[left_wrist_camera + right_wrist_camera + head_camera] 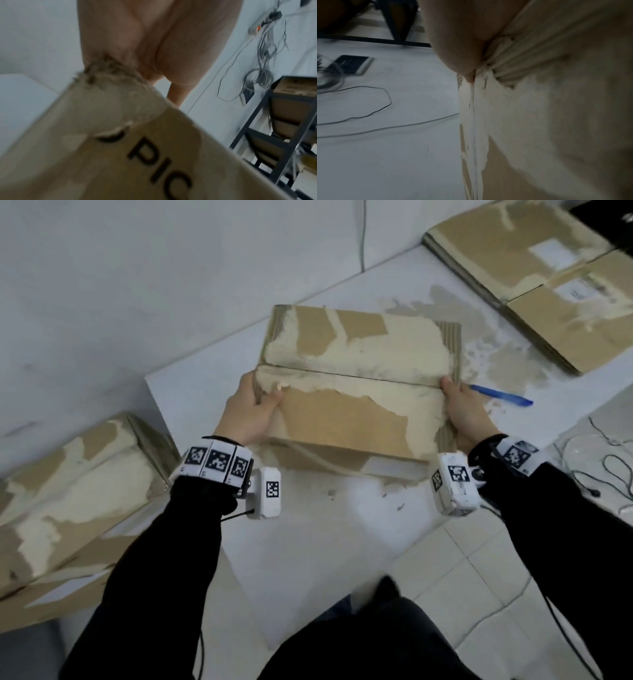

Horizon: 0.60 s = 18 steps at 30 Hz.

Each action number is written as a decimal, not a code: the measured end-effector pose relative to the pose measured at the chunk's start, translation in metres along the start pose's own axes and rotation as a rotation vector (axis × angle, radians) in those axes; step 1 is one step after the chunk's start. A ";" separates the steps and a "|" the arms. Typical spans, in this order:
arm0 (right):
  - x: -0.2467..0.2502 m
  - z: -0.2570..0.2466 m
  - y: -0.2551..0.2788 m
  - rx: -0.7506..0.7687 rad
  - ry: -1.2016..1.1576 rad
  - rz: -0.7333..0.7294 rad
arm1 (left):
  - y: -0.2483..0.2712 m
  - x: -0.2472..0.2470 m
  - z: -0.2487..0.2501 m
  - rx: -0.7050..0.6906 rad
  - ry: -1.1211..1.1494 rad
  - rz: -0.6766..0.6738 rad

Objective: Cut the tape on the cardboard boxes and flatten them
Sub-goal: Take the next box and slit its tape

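Cardboard box [356,385], torn-faced, sits mid-table [342,525], top flaps meeting at a centre seam; left hand [248,409] grips its left end, right hand [464,412] clasps its right end; blue cutter [501,396] lies just right; flattened boxes [534,275] far right.

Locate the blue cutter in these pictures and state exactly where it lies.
In the head view, the blue cutter lies on the white table, right of the cardboard box, just beyond the right hand.

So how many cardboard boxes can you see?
4: the brown torn-faced cardboard box held in both hands, one box at left, two flattened boxes top right. The shelf may hold more.
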State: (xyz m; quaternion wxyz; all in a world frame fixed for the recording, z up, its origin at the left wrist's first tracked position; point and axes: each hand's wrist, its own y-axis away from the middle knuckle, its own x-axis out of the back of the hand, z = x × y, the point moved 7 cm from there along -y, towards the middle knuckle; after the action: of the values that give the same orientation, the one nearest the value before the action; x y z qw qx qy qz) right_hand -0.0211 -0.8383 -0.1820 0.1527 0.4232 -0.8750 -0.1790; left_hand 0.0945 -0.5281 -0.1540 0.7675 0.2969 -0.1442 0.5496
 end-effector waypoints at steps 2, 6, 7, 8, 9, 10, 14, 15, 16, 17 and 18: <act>0.003 0.007 -0.007 -0.001 -0.011 -0.006 | -0.005 -0.003 0.009 0.000 -0.078 0.008; 0.009 0.020 -0.017 -0.065 -0.132 -0.163 | 0.001 0.001 0.022 0.045 -0.327 0.128; 0.013 0.019 -0.021 -0.111 -0.133 -0.198 | 0.011 0.004 0.029 0.053 -0.382 0.206; 0.020 0.015 -0.027 -0.153 -0.126 -0.203 | 0.027 0.003 0.037 0.047 -0.379 0.286; 0.028 0.007 -0.036 -0.160 -0.114 -0.187 | 0.044 -0.005 0.049 0.012 -0.324 0.360; 0.035 -0.003 -0.046 -0.137 -0.103 -0.180 | 0.062 -0.019 0.063 -0.036 -0.239 0.407; 0.034 -0.044 -0.076 0.050 0.036 -0.328 | 0.103 -0.129 0.101 -0.106 -0.027 0.203; 0.033 -0.047 -0.081 0.083 0.076 -0.368 | 0.103 -0.151 0.101 -0.065 -0.058 0.127; 0.034 -0.048 -0.083 0.111 0.107 -0.388 | 0.097 -0.165 0.096 -0.021 -0.101 0.079; 0.037 -0.046 -0.084 0.129 0.129 -0.390 | 0.091 -0.170 0.093 0.010 -0.146 0.062; 0.043 -0.040 -0.085 0.130 0.137 -0.376 | 0.083 -0.170 0.087 0.027 -0.180 0.068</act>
State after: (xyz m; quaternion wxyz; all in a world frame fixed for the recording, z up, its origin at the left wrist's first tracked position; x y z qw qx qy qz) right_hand 0.0280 -0.9290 -0.1791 0.1479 0.5991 -0.7779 -0.1184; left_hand -0.0337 -0.6916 -0.1544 0.7283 0.3506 -0.2150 0.5481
